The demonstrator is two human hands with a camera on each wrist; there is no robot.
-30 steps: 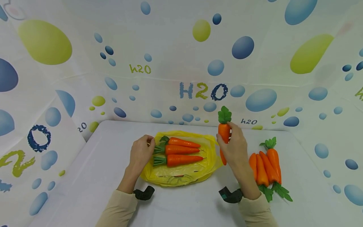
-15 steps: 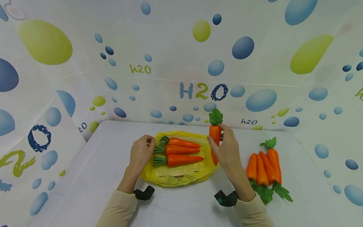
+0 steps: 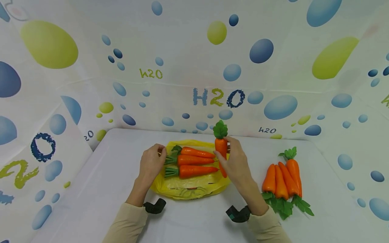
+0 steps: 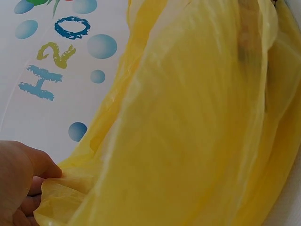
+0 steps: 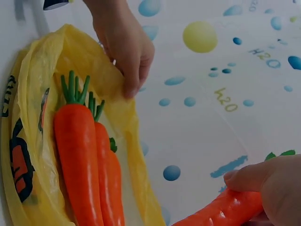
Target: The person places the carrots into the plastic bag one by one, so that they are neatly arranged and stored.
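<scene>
A yellow plastic bag (image 3: 194, 189) lies spread on the table, with three orange carrots (image 3: 197, 171) on or in it, their green ends toward the left. My left hand (image 3: 153, 162) pinches the bag's left edge; in the left wrist view the thumb and fingers (image 4: 44, 165) grip the thin film. My right hand (image 3: 235, 162) holds another carrot (image 3: 221, 146) by its body over the bag's right side, leafy top pointing away and tip toward me. In the right wrist view this carrot (image 5: 221, 212) is partly hidden by the hand.
Several more carrots (image 3: 281, 182) with green leaves lie side by side on the white table (image 3: 182, 222) to the right. A patterned backdrop (image 3: 170, 40) with blue and green spots rises behind the table's far edge.
My right hand has moved left with its carrot, from beside the bag to over its right side. The left hand stays at the bag's left edge.
</scene>
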